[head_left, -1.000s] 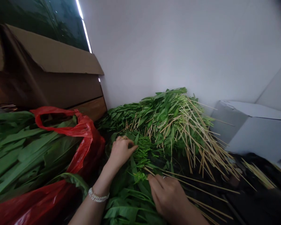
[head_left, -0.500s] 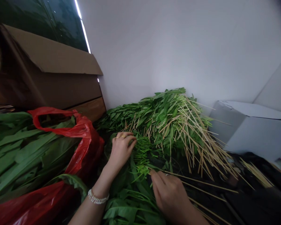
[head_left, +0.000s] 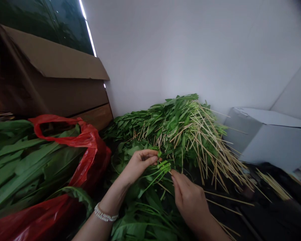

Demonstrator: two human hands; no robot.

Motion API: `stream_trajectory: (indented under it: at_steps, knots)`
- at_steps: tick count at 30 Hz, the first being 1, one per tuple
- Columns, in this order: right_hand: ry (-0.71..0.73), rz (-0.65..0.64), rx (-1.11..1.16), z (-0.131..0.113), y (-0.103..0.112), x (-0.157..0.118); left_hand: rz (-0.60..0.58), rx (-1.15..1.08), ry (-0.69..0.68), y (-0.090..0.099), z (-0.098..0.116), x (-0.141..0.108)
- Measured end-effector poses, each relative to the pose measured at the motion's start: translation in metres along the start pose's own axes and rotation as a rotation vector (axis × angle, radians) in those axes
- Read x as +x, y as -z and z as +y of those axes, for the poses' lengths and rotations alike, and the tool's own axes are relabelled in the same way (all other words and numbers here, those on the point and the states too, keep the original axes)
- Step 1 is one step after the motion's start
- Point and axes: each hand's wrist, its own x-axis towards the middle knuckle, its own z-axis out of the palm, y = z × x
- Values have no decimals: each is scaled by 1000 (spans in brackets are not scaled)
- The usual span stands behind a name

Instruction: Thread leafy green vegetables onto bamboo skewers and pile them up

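My left hand (head_left: 142,164), with a white beaded bracelet at the wrist, pinches a green leafy stem (head_left: 159,154) by its cut end. Close by on the right, my right hand (head_left: 189,194) is closed on a thin bamboo skewer, mostly hidden by the fingers. Several green stem ends (head_left: 164,166) sit side by side at the skewer's tip, their stalks trailing down to the left. Loose leafy greens (head_left: 140,221) lie below and between both hands. Beyond them rests a heap of skewered greens (head_left: 170,117), with bare stick ends (head_left: 210,150) fanning out to the right.
At left, a red plastic bag (head_left: 90,144) holds long green leaves (head_left: 27,167). Behind it stands an open cardboard box (head_left: 65,90). A white box (head_left: 271,140) sits at right, near spare skewers (head_left: 273,184) on a dark surface. A pale wall (head_left: 190,50) closes the back.
My left hand has moved right and down from the greens, now pinching a stem close to the skewer. My right hand has shifted slightly right, lifting the stems on the skewer.
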Motion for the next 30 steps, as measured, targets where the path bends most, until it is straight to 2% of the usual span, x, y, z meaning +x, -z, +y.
stream_trajectory:
  at_steps: [5, 15, 23, 27, 30]
  knots:
    - [-39, -1, 16, 2, -1, -1, -5, -54, 34, 2, -4, 0]
    - [-62, -20, -4, 0, -1, -1, -23, -19, 33, 2, -3, -1]
    - [-70, -45, -47, 0, -2, -2, -48, -5, 39, -4, -7, 0]
    - [-73, -30, -38, 1, -3, -1, 24, 0, 37, -6, -10, 1]
    - [-75, -13, -22, 0, -3, 0, 151, -31, -11, -4, -8, 3]
